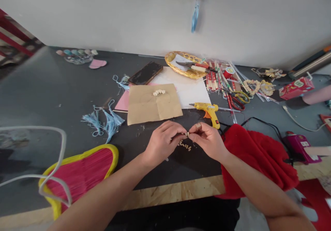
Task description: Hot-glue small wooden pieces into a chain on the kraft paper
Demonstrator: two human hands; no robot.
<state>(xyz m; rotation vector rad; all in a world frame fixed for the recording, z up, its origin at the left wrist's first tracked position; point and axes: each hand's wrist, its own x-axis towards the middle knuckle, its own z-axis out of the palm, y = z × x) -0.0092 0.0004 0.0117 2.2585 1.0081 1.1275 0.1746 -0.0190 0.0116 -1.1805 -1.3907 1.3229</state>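
My left hand [163,139] and right hand [210,141], fingers closed, pinch small cream-coloured pieces [187,134] above similar loose pieces [185,146] on the dark grey desk [64,96], a light, steady grip best keeping them aligned.

Dark tabletop [77,93], pale wall [124,17] behind. Far left corner: row of small colored pots [77,52], pink cutout [97,64] just beside. Dark phone [146,73] lies near a yellow woven basket [169,59]; red-handled pliers [199,65] rest across the basket. Blue tassels [111,122] loose on the left. Near left edge, pink panel with yellow border [82,172], white cable [63,148] looping over it. Right side: wrapped sticks [213,75] in a heap, red-and-pink carton [297,87], purple device [301,148]. Red plush cloth [256,155] drapes over the near edge. Blue-tasselled hanging [195,17] against the wall.
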